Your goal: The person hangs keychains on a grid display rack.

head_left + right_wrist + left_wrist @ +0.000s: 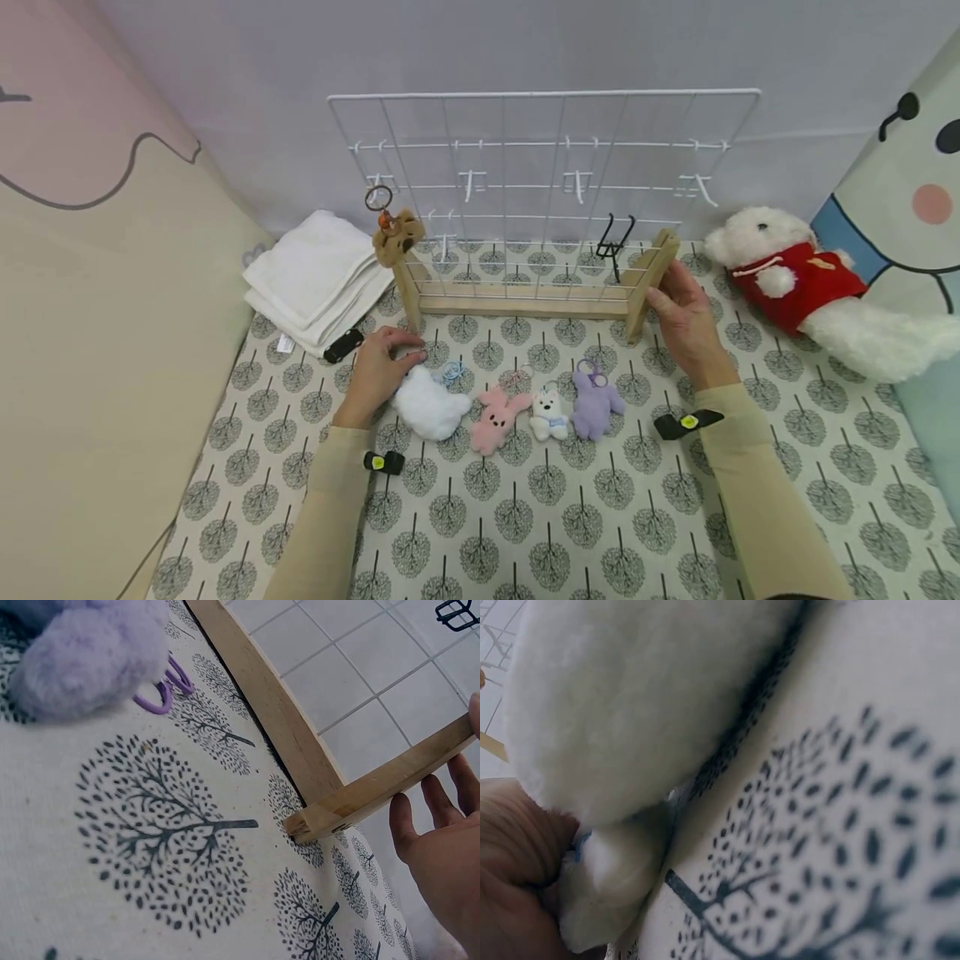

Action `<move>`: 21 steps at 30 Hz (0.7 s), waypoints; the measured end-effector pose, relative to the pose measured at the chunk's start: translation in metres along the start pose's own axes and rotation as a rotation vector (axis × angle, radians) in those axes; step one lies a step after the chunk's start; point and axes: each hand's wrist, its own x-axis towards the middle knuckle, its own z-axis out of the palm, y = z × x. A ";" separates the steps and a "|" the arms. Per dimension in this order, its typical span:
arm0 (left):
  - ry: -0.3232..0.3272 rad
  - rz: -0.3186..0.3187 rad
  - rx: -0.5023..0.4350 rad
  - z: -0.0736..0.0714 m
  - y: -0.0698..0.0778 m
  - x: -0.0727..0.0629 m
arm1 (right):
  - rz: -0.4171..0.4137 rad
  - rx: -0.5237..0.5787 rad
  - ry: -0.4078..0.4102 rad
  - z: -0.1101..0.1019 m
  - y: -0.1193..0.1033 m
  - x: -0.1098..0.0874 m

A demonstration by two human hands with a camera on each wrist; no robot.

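My left hand (382,367) pinches the upper end of a fluffy white plush keychain (431,406), which lies on the patterned cloth. In the left wrist view its white fur (630,697) fills much of the picture and partly hides the fingers. On the other side, my right hand (686,321) grips the right wooden end post (648,283) of a white wire grid rack (532,187), thumb in front and fingers behind. To the right of the white plush lie a pink rabbit keychain (495,419), a small white dog keychain (550,412) and a purple plush keychain (596,404).
A brown bear keychain (400,239) hangs at the rack's left end. White hooks (470,185) and a black hook (615,247) sit on the grid. Folded white towels (318,275) lie left, with a black object (343,346) beside them. A white plush toy in red (798,287) lies right.
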 end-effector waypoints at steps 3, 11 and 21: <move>-0.002 0.014 0.016 0.001 -0.002 0.001 | 0.001 0.001 -0.002 0.000 0.000 0.000; 0.004 0.063 0.021 0.002 -0.003 0.003 | 0.005 0.001 0.000 0.002 -0.002 -0.001; 0.005 0.080 0.031 0.001 -0.002 0.003 | 0.015 -0.017 0.013 0.001 -0.001 0.000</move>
